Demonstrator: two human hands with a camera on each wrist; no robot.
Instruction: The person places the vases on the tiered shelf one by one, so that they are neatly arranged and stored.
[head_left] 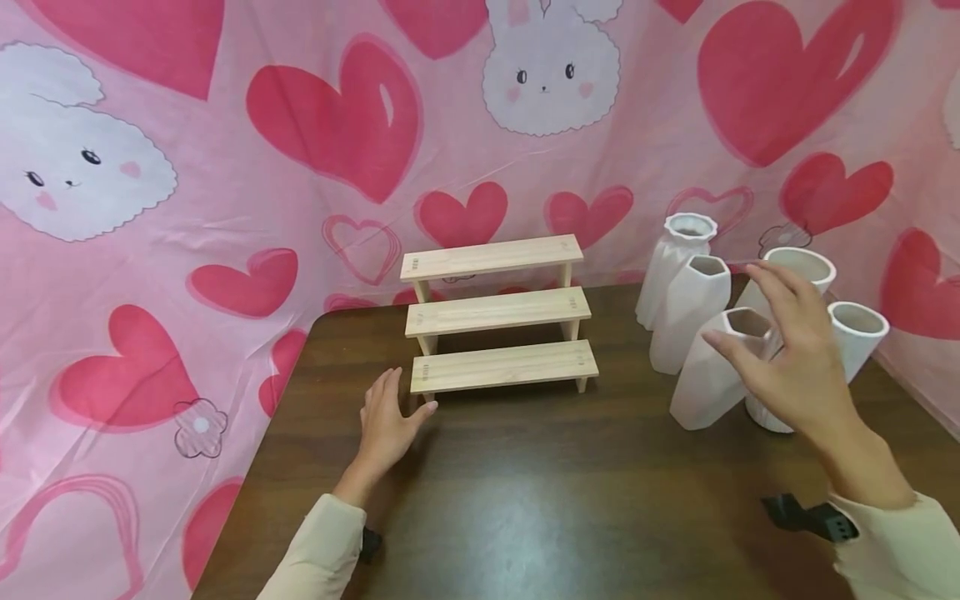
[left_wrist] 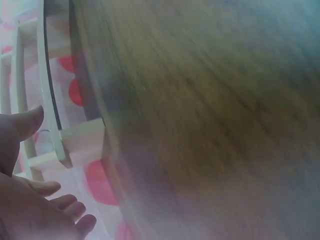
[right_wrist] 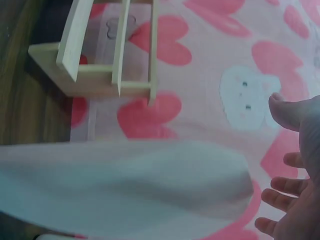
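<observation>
The right hand (head_left: 802, 371) is beside the mouth of the front vase (head_left: 708, 383), thumb and fingers parted widely and gently bent; the right wrist view shows a gap between them and the vase, and it has hold of nothing. That white, faceted vase stands on the brown table (head_left: 517, 492), nearest in a group of five white vases (head_left: 688, 321) at the right.

The left hand (head_left: 386, 425) is near the left end of the lowest plank (head_left: 504, 367) of a three-step wooden rack (head_left: 498, 312), fingers extended, thumb out, nothing in its grasp; whether it touches the table I cannot tell.

Small dark marks sit at the ends of the planks, too small to read. The black device (head_left: 817, 518) at the right cuff bears tiny pale marks, also unreadable. Behind hangs a pink cloth (head_left: 225, 183) printed with hearts and rabbits.
</observation>
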